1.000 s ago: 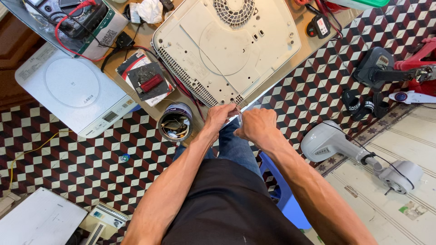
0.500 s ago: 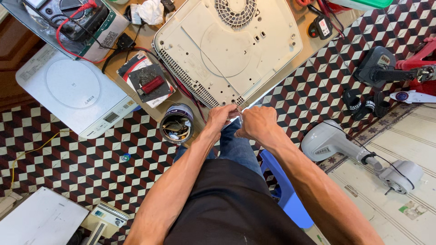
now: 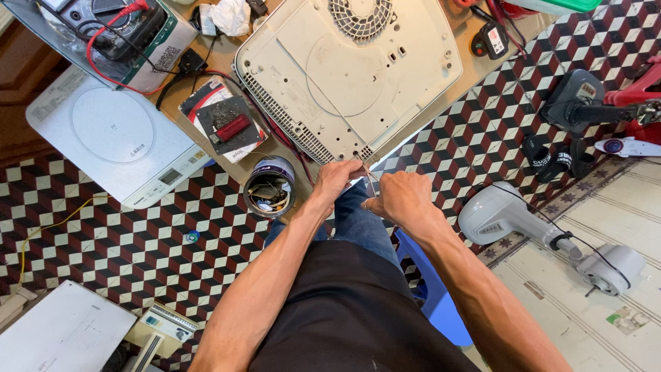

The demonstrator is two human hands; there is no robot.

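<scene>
A cooker [image 3: 348, 72] is laid upside down on the counter [image 3: 441, 89] in the upper middle of the frame, with its round fan grille at the top edge. The left hand [image 3: 337, 180] is held at the near corner of the cooker, just below it. Its grip is pressed together on a thin wire [image 3: 370, 180]. The right hand [image 3: 401, 200] is held just beside it, a little lower and to the right. Its fingers are curled into a fist around the same wire, though what sits inside the fist cannot be made out. The two hands are almost touching, above a knee in jeans.

An open can [image 3: 269, 189] full of small bits is seen to the left of the left hand, at the counter's edge. A small black pad with a red piece [image 3: 227, 124] is laid further up and left. A meter [image 3: 113, 27] with red leads is seen in the upper left corner. A second cooker [image 3: 113, 134] is set on the tiled floor [image 3: 124, 248] at the left. A grey fan part [image 3: 506, 213] is laid at the right.
</scene>
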